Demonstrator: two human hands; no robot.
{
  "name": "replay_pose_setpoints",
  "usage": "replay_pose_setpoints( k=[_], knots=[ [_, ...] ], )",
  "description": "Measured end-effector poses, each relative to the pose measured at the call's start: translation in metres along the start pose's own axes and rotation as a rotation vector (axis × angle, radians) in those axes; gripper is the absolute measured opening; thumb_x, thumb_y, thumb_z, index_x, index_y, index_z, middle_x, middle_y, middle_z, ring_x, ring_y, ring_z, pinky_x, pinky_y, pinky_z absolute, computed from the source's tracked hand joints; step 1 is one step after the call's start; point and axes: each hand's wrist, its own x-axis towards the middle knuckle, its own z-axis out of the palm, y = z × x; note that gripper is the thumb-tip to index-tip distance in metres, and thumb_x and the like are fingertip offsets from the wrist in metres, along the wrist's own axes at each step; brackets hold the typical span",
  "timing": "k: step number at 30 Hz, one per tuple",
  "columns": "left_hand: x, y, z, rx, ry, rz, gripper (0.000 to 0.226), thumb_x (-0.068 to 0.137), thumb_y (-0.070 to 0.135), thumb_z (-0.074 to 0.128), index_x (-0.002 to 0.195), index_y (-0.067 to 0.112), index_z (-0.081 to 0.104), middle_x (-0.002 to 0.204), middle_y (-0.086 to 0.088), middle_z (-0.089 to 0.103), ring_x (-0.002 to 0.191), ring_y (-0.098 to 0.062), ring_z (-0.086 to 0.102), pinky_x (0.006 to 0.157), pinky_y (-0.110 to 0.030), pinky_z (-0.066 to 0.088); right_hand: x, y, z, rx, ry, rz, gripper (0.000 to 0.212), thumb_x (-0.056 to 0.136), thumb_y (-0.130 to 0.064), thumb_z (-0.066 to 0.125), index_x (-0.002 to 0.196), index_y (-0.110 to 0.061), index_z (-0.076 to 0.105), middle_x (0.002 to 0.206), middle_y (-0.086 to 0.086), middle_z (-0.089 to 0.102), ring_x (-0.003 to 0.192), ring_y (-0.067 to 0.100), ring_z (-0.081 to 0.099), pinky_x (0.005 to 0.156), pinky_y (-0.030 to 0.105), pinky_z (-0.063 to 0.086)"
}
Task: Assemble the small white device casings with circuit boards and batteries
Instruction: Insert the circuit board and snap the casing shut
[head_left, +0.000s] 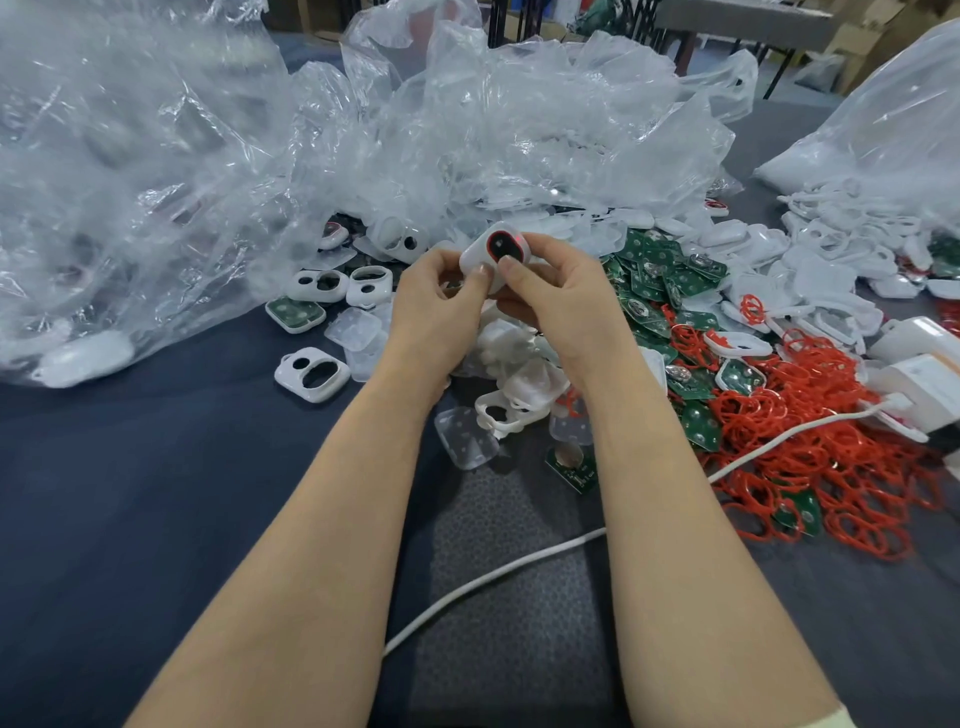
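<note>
One small white plastic device casing (496, 254), with a dark oval window ringed in red, is held up over the dark blue table cloth (130, 493). The left hand (441, 304) and right hand (561, 304) pinch it, thumbs on its near edge, fingers curled behind. Below lie empty white casing shells (284, 375). To the right are green circuit boards (649, 280) (print too small to read) and tangled red rubber rings (810, 410). Crumpled clear plastic bags (156, 156) rise behind.

Assembly workshop: heaped casings (740, 236), circuit boards (655, 270), plastic bags (493, 130).
</note>
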Motion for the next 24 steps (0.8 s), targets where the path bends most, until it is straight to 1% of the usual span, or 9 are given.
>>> replay_pose_setpoints(
  k=[1, 3, 6, 11, 15, 18, 20, 22, 24],
  knots=[
    [0.000, 0.000, 0.001, 0.006, 0.000, 0.000, 0.006, 0.094, 0.021, 0.058, 0.088, 0.020, 0.059, 0.100, -0.008, 0.067, 0.101, -0.026, 0.065, 0.093, -0.046, 0.052, 0.000, 0.000, 0.001, -0.013, -0.001, -0.002, 0.027, 0.094, -0.011, 0.059, 0.120, -0.006, 0.061, 0.092, 0.014, 0.071, 0.081, 0.015, 0.067, 0.075, 0.025, 0.056],
    [0.000, -0.001, 0.002, 0.007, -0.010, 0.013, 0.005, 0.095, 0.020, 0.057, 0.092, 0.016, 0.060, 0.104, -0.013, 0.068, 0.102, -0.028, 0.065, 0.092, -0.047, 0.052, 0.000, -0.001, 0.001, -0.017, 0.015, -0.007, 0.024, 0.094, -0.013, 0.059, 0.117, -0.008, 0.062, 0.087, 0.009, 0.071, 0.078, 0.011, 0.067, 0.072, 0.022, 0.055],
    [-0.001, 0.000, 0.002, -0.036, -0.033, 0.017, 0.009, 0.095, 0.016, 0.058, 0.088, 0.020, 0.061, 0.104, -0.016, 0.068, 0.102, -0.029, 0.066, 0.089, -0.045, 0.054, 0.000, -0.001, 0.000, -0.006, 0.047, -0.016, 0.019, 0.094, -0.014, 0.059, 0.113, -0.012, 0.062, 0.079, 0.003, 0.069, 0.072, 0.009, 0.067, 0.067, 0.021, 0.054],
    [0.000, -0.001, 0.001, 0.014, -0.028, 0.024, 0.008, 0.094, 0.018, 0.058, 0.087, 0.020, 0.060, 0.104, -0.015, 0.068, 0.101, -0.028, 0.066, 0.090, -0.049, 0.052, 0.001, 0.002, 0.001, -0.053, 0.051, -0.018, 0.019, 0.094, -0.015, 0.059, 0.112, -0.010, 0.063, 0.083, 0.005, 0.070, 0.076, 0.012, 0.068, 0.070, 0.024, 0.056],
    [-0.002, 0.000, 0.003, 0.044, -0.002, 0.055, 0.011, 0.094, 0.018, 0.058, 0.084, 0.022, 0.058, 0.104, -0.014, 0.068, 0.100, -0.026, 0.066, 0.089, -0.048, 0.053, 0.002, 0.003, 0.002, -0.052, 0.060, -0.004, 0.015, 0.094, -0.015, 0.058, 0.108, -0.012, 0.064, 0.086, 0.006, 0.071, 0.077, 0.013, 0.068, 0.070, 0.024, 0.055],
    [-0.006, 0.005, 0.003, 0.044, -0.011, 0.097, 0.005, 0.095, 0.021, 0.058, 0.093, 0.018, 0.062, 0.097, -0.005, 0.069, 0.091, -0.016, 0.066, 0.083, -0.035, 0.055, 0.002, 0.001, 0.003, -0.025, 0.047, 0.006, 0.023, 0.093, -0.018, 0.061, 0.115, -0.012, 0.061, 0.094, 0.006, 0.070, 0.086, 0.014, 0.068, 0.070, 0.020, 0.054],
    [-0.008, 0.010, -0.002, 0.059, 0.004, 0.120, 0.014, 0.096, 0.023, 0.056, 0.106, 0.016, 0.063, 0.097, -0.001, 0.068, 0.087, -0.010, 0.064, 0.077, -0.026, 0.052, 0.002, -0.003, 0.006, 0.020, 0.059, 0.020, 0.021, 0.092, -0.019, 0.062, 0.112, -0.012, 0.059, 0.095, 0.005, 0.069, 0.089, 0.016, 0.068, 0.073, 0.023, 0.055],
    [-0.005, 0.018, -0.015, 0.103, 0.086, 0.176, 0.023, 0.098, 0.022, 0.053, 0.119, 0.015, 0.060, 0.113, -0.004, 0.064, 0.098, -0.012, 0.062, 0.082, -0.022, 0.050, 0.005, -0.009, 0.016, 0.046, 0.115, 0.029, 0.011, 0.093, -0.019, 0.060, 0.103, -0.014, 0.058, 0.093, 0.004, 0.067, 0.087, 0.018, 0.067, 0.076, 0.027, 0.056],
    [0.003, 0.032, -0.037, 0.195, 0.235, 0.291, 0.026, 0.098, 0.018, 0.049, 0.122, 0.013, 0.058, 0.121, -0.004, 0.060, 0.107, -0.013, 0.059, 0.089, -0.019, 0.045, 0.015, -0.018, 0.038, 0.106, 0.182, 0.025, 0.007, 0.094, -0.019, 0.059, 0.098, -0.014, 0.056, 0.090, 0.002, 0.064, 0.084, 0.018, 0.065, 0.077, 0.028, 0.057]
  ],
)
